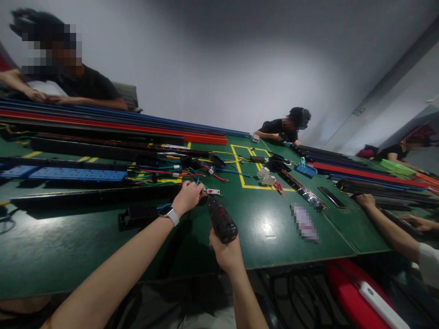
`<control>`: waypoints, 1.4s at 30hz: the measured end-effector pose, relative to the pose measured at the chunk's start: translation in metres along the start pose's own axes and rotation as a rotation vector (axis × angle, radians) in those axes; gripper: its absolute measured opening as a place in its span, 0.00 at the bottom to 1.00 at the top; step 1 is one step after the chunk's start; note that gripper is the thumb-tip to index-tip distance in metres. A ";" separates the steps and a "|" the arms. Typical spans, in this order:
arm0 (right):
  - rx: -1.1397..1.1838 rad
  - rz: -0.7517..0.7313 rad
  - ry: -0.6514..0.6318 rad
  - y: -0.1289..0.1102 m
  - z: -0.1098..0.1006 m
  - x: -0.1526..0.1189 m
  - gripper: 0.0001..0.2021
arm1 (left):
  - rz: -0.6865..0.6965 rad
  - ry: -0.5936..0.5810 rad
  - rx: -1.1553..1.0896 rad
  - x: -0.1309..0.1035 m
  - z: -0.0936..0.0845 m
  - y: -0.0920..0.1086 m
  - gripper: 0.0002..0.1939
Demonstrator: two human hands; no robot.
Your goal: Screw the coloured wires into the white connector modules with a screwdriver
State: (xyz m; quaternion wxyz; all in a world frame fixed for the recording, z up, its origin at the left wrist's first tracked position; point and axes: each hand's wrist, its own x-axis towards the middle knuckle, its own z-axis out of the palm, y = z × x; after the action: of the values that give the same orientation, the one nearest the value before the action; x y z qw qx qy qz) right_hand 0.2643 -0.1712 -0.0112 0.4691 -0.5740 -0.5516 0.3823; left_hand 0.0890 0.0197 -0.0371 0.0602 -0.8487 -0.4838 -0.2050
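Note:
My left hand (188,197), with a watch on its wrist, has its fingers closed at the near end of a small white module (213,192) with a red mark. My right hand (224,250) grips a black and red cordless screwdriver (221,220). The tool's front end points at the white module; its bit is too small to make out. Left of my left hand lies a long black rail (96,198). A black bracket-like piece (137,217) rests below that rail. Loose coloured wires (185,173) spread just beyond my left hand.
Blue socket strips (75,173) and an orange rail (206,138) lie to the left. White modules (265,177), a copper-striped bar (303,189) and a blue basket (306,169) sit to the right. Several people work around the green table (260,246); a co-worker's hand (365,200) is at right.

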 end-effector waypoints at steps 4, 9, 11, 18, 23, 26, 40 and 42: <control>0.006 0.026 -0.011 0.001 0.001 0.000 0.12 | 0.004 0.002 -0.001 0.000 -0.001 0.000 0.16; -0.001 0.016 -0.033 0.006 0.002 0.000 0.13 | 0.010 0.012 0.001 -0.001 -0.002 0.000 0.15; 0.000 0.003 -0.035 0.007 0.002 0.001 0.13 | 0.012 0.010 -0.004 -0.001 -0.002 0.000 0.14; -0.009 -0.015 -0.024 0.010 0.001 0.002 0.14 | 0.014 0.022 -0.025 -0.001 0.001 -0.002 0.13; -0.019 -0.033 -0.030 0.009 0.001 0.001 0.13 | 0.018 0.021 -0.030 -0.001 0.003 -0.002 0.13; -0.028 -0.033 -0.042 0.008 0.001 0.001 0.14 | 0.017 0.018 -0.035 -0.001 0.003 -0.002 0.13; 0.012 -0.005 -0.044 0.004 0.002 0.001 0.15 | 0.014 0.022 -0.024 -0.001 0.004 -0.003 0.13; 0.006 -0.011 -0.048 0.002 0.002 0.000 0.14 | 0.015 0.018 -0.014 -0.002 0.003 -0.002 0.13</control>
State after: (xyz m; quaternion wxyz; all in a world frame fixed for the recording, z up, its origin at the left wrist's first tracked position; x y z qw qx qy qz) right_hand 0.2633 -0.1706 -0.0137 0.4597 -0.5603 -0.5648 0.3947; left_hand 0.0873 0.0205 -0.0408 0.0601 -0.8509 -0.4753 -0.2155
